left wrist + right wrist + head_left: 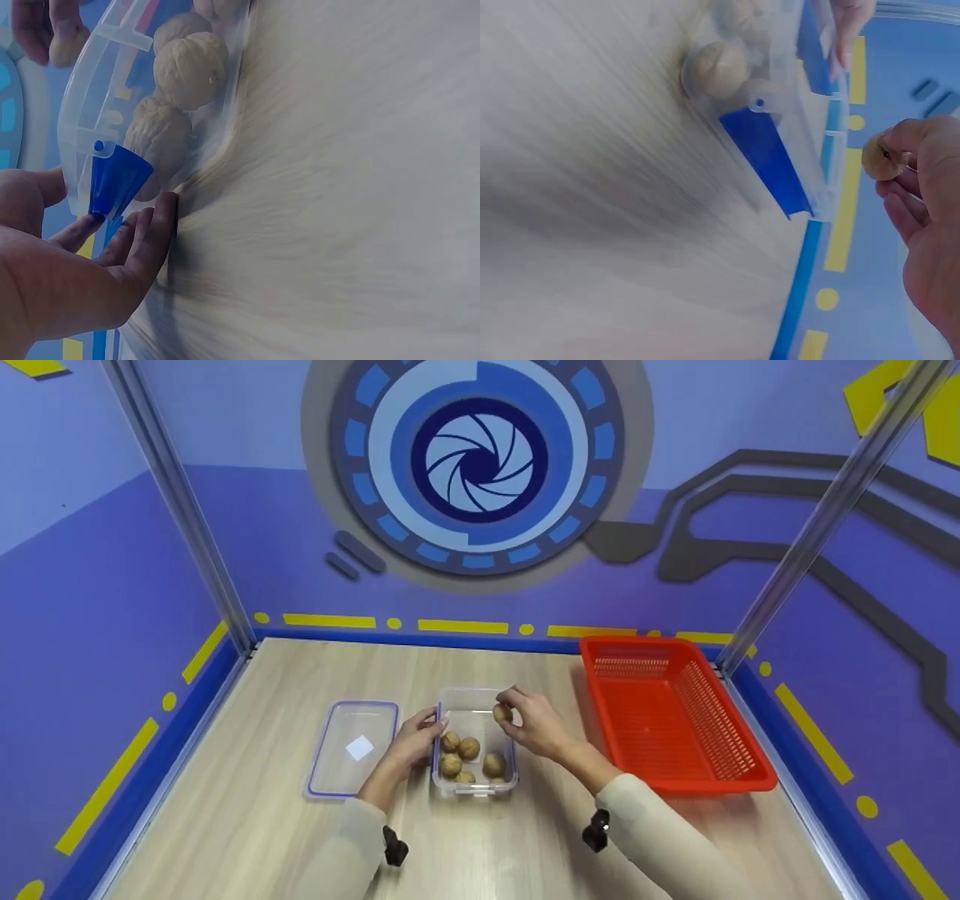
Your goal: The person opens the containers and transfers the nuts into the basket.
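Walnut [502, 713], likely light and hard, best held round its middle, is fingertip-pinched by the right hand [541, 726] at the clear box's [472, 724] one o'clock; the left hand [412, 741] grips the box at ten.

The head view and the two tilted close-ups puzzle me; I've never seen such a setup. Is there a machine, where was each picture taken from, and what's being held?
No machine is doing the work: you see a person's bare left hand and right hand. The wide picture comes from a camera worn on the head, looking forward and down. Each close-up comes from a camera worn on one wrist, watching that hand's work.

On the wood-look table stands a clear container with walnuts inside. A clear lid lies to its left, and a red basket stands to its right. The left hand holds the container's left side, while the right hand pinches a single walnut above it.
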{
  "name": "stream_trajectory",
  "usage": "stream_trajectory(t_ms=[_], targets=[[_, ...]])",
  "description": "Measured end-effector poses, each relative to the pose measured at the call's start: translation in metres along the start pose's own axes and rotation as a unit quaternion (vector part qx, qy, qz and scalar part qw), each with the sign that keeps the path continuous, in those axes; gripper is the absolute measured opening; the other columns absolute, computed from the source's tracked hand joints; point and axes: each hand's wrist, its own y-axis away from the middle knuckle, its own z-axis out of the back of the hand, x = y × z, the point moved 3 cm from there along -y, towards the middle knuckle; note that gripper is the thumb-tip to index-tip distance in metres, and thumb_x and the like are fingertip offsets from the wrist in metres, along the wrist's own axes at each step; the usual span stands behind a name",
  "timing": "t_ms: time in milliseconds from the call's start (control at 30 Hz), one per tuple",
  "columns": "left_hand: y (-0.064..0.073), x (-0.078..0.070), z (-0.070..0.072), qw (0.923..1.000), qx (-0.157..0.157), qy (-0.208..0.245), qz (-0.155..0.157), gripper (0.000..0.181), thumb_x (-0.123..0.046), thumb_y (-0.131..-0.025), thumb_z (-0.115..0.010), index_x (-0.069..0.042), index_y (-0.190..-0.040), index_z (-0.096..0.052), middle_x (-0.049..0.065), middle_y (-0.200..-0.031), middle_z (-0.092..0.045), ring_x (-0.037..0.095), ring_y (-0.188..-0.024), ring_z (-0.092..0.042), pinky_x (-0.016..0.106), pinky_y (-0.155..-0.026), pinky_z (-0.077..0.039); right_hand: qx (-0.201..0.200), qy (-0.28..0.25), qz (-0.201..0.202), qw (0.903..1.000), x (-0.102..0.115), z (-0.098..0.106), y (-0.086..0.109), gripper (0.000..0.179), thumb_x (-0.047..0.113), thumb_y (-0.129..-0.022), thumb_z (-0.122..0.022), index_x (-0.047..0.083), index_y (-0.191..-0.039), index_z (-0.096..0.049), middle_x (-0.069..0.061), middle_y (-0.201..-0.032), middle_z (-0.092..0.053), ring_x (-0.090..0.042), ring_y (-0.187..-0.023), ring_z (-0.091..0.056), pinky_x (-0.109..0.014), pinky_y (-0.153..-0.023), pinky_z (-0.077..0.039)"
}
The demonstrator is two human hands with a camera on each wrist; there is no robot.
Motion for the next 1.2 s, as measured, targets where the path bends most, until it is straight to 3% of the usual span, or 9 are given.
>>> stream_trajectory(t_ms=[367, 567, 800, 1100, 1200], targets=[[-0.002, 0.004, 0.000, 1.0000, 0.000, -0.001, 0.003, 0.056, -0.022, -0.107, -0.063, 0.000, -0.156, -0.047, 0.031, -0.143, -0.057, 0.037, -0.122, -0.063, 0.047, -0.103, -0.053, -0.038, 0.044, 0.027, 0.9980, 0.000, 0.040, 0.029, 0.028, 0.005, -0.089, -0.084, 0.004, -0.113, -0.070, -0.006, -0.102, -0.065, -0.017, -0.090, -0.060, -0.035, -0.080, -0.057], [-0.003, 0.005, 0.001, 0.9999, -0.005, -0.012, -0.002, 0.055, -0.020, -0.108, -0.062, 0.001, -0.156, -0.047, 0.032, -0.145, -0.056, 0.040, -0.127, -0.061, 0.048, -0.108, -0.050, -0.051, 0.047, 0.011, 0.9975, -0.008, 0.063, 0.039, 0.031, 0.005, -0.088, -0.086, 0.003, -0.115, -0.071, -0.007, -0.105, -0.067, -0.021, -0.094, -0.064, -0.037, -0.084, -0.058], [-0.002, 0.003, 0.001, 0.9999, 0.004, 0.001, -0.011, 0.057, -0.023, -0.108, -0.062, 0.002, -0.156, -0.046, 0.030, -0.139, -0.059, 0.039, -0.121, -0.063, 0.044, -0.098, -0.055, -0.073, 0.065, 0.001, 0.9952, -0.017, 0.086, 0.043, 0.034, 0.003, -0.085, -0.088, 0.001, -0.114, -0.070, -0.010, -0.104, -0.067, -0.027, -0.092, -0.065, -0.040, -0.082, -0.058], [-0.003, 0.007, 0.000, 0.9996, -0.001, -0.020, -0.021, 0.055, -0.025, -0.109, -0.060, 0.000, -0.156, -0.047, 0.029, -0.137, -0.061, 0.038, -0.120, -0.063, 0.049, -0.103, -0.052, -0.094, 0.007, -0.057, 0.9939, -0.033, 0.105, 0.055, 0.036, 0.000, -0.086, -0.087, 0.001, -0.117, -0.070, -0.008, -0.112, -0.068, -0.021, -0.101, -0.066, -0.042, -0.089, -0.061], [-0.003, 0.006, 0.003, 0.9988, -0.004, -0.039, -0.030, 0.056, -0.027, -0.110, -0.059, 0.000, -0.156, -0.047, 0.028, -0.138, -0.062, 0.038, -0.123, -0.062, 0.051, -0.109, -0.048, -0.108, -0.003, -0.084, 0.9905, -0.041, 0.109, 0.059, 0.036, -0.001, -0.087, -0.086, 0.001, -0.119, -0.070, -0.007, -0.113, -0.068, -0.020, -0.103, -0.066, -0.034, -0.090, -0.059]])
